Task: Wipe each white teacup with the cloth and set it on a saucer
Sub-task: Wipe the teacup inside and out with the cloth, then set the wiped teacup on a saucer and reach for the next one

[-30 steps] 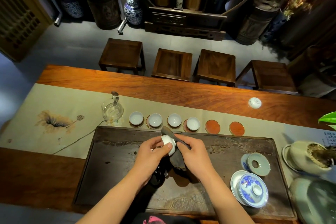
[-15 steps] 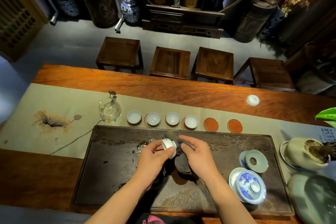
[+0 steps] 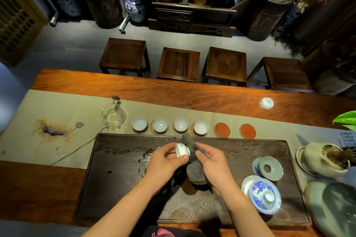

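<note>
My left hand [image 3: 163, 161] grips a white teacup [image 3: 182, 150] tipped on its side above the dark tea tray [image 3: 119, 179]. My right hand [image 3: 211, 161] holds a dark grey cloth [image 3: 189, 143] pressed against the cup's mouth; part of the cloth hangs down between my hands. Beyond the tray, several white teacups [image 3: 181, 124] sit in a row on saucers. Two bare red saucers [image 3: 222, 130] [image 3: 248, 131] lie to the right of that row.
A glass pitcher [image 3: 113, 116] stands left of the cup row. On the tray's right are a blue-and-white lidded gaiwan [image 3: 264, 195] and a celadon ring lid [image 3: 270, 168]. A small white lid [image 3: 266, 103] lies on the far table. A potted plant [image 3: 325, 158] is at right.
The cup has turned in my left hand so its foot now shows, and both hands have lifted slightly toward the tray's far edge while the cloth keeps rubbing it.
</note>
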